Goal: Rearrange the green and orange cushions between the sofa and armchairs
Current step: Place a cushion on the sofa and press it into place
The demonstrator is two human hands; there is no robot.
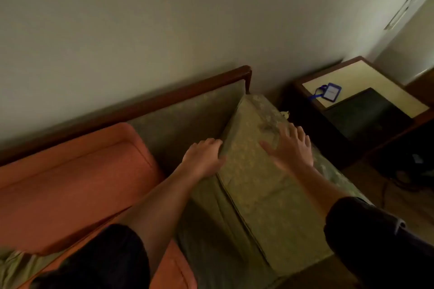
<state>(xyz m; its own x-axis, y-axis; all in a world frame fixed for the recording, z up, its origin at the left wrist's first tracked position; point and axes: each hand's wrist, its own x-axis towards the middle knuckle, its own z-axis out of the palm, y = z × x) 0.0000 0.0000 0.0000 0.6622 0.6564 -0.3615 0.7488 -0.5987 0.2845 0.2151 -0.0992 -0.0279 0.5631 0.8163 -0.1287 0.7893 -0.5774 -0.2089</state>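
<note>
A green cushion, brocade-patterned and blocky, is seen at centre frame on the sofa, whose back is edged in dark wood against a plain wall. An orange cushion lies at lower left. The left hand is curled over the green cushion's edge; the right hand is laid flat on it, fingers spread. A tabletop at upper right carries a blue badge.

Green floral-patterned cushion, plain orange cushion, blue badge holder
</note>
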